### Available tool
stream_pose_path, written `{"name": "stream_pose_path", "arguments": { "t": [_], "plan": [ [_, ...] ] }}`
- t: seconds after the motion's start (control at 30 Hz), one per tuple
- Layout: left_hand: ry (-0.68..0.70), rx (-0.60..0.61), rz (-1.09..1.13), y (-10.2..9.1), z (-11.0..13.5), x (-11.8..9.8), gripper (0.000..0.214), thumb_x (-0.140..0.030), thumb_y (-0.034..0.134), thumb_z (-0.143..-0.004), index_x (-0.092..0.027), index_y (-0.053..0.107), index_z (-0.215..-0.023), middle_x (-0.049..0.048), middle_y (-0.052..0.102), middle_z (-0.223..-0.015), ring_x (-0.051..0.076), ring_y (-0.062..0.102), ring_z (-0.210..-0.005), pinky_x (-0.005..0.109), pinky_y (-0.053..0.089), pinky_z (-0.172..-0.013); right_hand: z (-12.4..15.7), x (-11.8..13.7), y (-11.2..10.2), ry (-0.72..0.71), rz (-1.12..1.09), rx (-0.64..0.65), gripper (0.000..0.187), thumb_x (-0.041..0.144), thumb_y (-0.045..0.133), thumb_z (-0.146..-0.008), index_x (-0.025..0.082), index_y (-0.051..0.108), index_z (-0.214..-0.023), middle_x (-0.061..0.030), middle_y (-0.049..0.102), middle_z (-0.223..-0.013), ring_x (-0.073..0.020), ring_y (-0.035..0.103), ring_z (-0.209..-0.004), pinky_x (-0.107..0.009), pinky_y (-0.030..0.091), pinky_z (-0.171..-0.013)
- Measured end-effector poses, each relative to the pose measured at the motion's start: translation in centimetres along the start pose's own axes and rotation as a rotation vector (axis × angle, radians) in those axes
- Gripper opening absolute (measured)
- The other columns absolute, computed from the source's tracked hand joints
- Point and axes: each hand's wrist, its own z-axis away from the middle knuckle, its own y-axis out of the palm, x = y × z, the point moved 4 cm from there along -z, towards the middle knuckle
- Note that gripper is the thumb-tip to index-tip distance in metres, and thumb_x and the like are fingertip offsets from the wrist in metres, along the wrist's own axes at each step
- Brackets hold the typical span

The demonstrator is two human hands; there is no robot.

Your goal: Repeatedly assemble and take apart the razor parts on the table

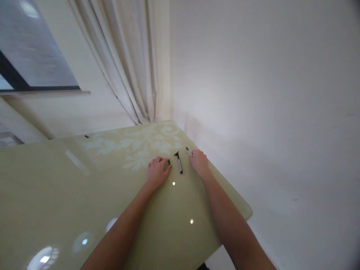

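A razor (180, 165) with a grey-and-black handle and a dark head lies on the glossy table (146, 232), between my two hands, its head pointing away from me. My left hand (158, 173) rests just left of it, thumb and index finger closed on a small dark piece (169, 162) too small to make out fully. To the right of the razor, my right hand (199, 162) grips a slim grey handle with a black tip (188, 149). The fingers hide that handle's near end.
Another small black piece (86, 136) lies by the table's far left edge. A white wall (267, 131) runs close along the table's right side. Behind the table hang pale curtains (126, 56), beside a dark-framed window (36, 56).
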Motion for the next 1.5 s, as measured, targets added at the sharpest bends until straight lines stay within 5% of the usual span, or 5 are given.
{"name": "stream_pose_path", "arguments": {
  "t": [0.4, 0.5, 0.83, 1.13, 1.5],
  "plan": [
    [0.051, 0.010, 0.015, 0.0, 1.0, 0.5, 0.032, -0.037, 0.058, -0.097, -0.021, 0.067, -0.123, 0.0109, 0.064, -0.122, 0.027, 0.060, -0.114, 0.039, 0.044, -0.099, 0.6, 1.2, -0.7, -0.070, 0.045, -0.141, 0.022, 0.036, 0.057, -0.099, 0.020, 0.069, -0.107, -0.0126, 0.071, -0.111, -0.0273, 0.066, -0.106, -0.032, 0.049, -0.079],
    [0.057, -0.002, 0.016, -0.1, 1.4, 0.5, 0.031, -0.035, 0.059, -0.097, -0.020, 0.066, -0.123, 0.0113, 0.064, -0.120, 0.027, 0.060, -0.114, 0.038, 0.045, -0.099, 1.2, 2.6, 0.1, -0.131, 0.033, -0.081, 0.031, 0.049, 0.059, -0.097, 0.021, 0.071, -0.100, -0.0112, 0.073, -0.102, -0.0263, 0.068, -0.098, -0.033, 0.049, -0.079],
    [0.007, -0.022, -0.006, -0.5, 1.6, 0.3, 0.031, -0.039, 0.060, -0.096, -0.020, 0.068, -0.120, 0.0106, 0.066, -0.119, 0.028, 0.059, -0.114, 0.040, 0.044, -0.098, 1.2, 5.7, 2.3, -0.262, -0.030, 0.021, 0.023, 0.036, 0.061, -0.096, 0.020, 0.077, -0.097, -0.0098, 0.077, -0.100, -0.0234, 0.070, -0.094, -0.030, 0.048, -0.081],
    [-0.067, -0.022, -0.040, -0.8, 1.9, 0.4, 0.032, -0.039, 0.057, -0.096, -0.023, 0.068, -0.121, 0.0115, 0.067, -0.122, 0.030, 0.058, -0.117, 0.042, 0.042, -0.096, 0.0, 0.4, -0.5, -0.053, 0.009, -0.084, 0.019, 0.026, 0.060, -0.096, 0.018, 0.071, -0.110, -0.0134, 0.071, -0.111, -0.0250, 0.067, -0.100, -0.031, 0.047, -0.079],
    [-0.108, -0.035, -0.042, -0.8, 2.0, 0.8, 0.036, -0.041, 0.056, -0.097, -0.021, 0.067, -0.124, 0.0124, 0.066, -0.122, 0.031, 0.057, -0.118, 0.043, 0.041, -0.098, -0.6, 1.7, 0.5, -0.087, -0.067, -0.148, 0.022, 0.022, 0.055, -0.099, 0.019, 0.067, -0.117, -0.0116, 0.066, -0.118, -0.0223, 0.064, -0.105, -0.030, 0.046, -0.086]
  ]
}}
